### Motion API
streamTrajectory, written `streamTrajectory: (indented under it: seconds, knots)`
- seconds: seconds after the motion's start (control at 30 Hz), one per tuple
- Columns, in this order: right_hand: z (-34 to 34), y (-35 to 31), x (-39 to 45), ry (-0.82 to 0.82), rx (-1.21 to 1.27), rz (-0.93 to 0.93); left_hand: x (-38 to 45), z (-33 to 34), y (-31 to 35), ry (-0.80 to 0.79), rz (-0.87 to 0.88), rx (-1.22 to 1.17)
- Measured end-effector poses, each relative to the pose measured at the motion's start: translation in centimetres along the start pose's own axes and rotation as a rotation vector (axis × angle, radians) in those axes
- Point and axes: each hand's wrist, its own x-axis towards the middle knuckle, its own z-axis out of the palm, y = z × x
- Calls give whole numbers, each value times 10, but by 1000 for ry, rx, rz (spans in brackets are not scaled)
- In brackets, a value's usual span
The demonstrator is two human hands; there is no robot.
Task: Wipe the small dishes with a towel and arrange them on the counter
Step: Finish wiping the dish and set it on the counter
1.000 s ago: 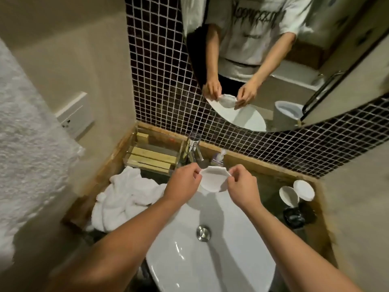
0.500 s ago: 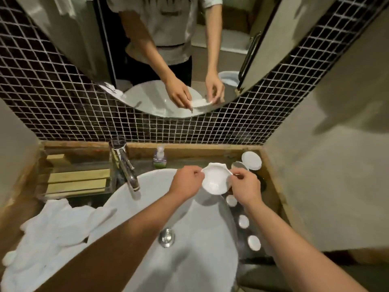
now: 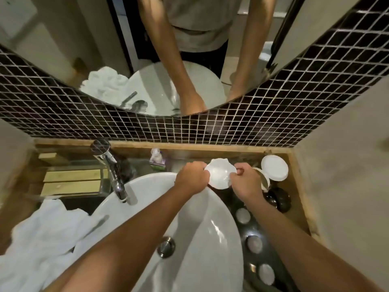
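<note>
Both hands hold one small white dish (image 3: 220,173) with a scalloped rim, just past the far right rim of the white basin (image 3: 189,239); the left hand (image 3: 192,178) is curled closed on the dish's left edge, and the right hand (image 3: 245,182) pinches its right edge with thumb and fingers; the dish hangs over the dark counter (image 3: 252,232), tilted slightly toward the camera; right of the basin, three small round white dishes (image 3: 243,215) lie in a row on the counter, apart from each other; beyond them, further right of the basin, a larger round white dish (image 3: 274,167) leans near the wooden edge; left of the basin a crumpled white towel (image 3: 42,234) lies on the counter, touching the basin's rim; the chrome tap (image 3: 111,167) rises at the basin's far left side; a small soap bottle (image 3: 156,160) stands behind the basin.
</note>
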Motion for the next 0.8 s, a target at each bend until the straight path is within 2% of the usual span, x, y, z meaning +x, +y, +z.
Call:
streamTrajectory:
  seconds: [0.4, 0.8]
  knots:
    - [11, 17, 19, -71, 6, 58, 23, 25, -2, -18, 15, 292]
    - [15, 24, 32, -122, -14, 105, 31, 32, -3, -45, -52, 307]
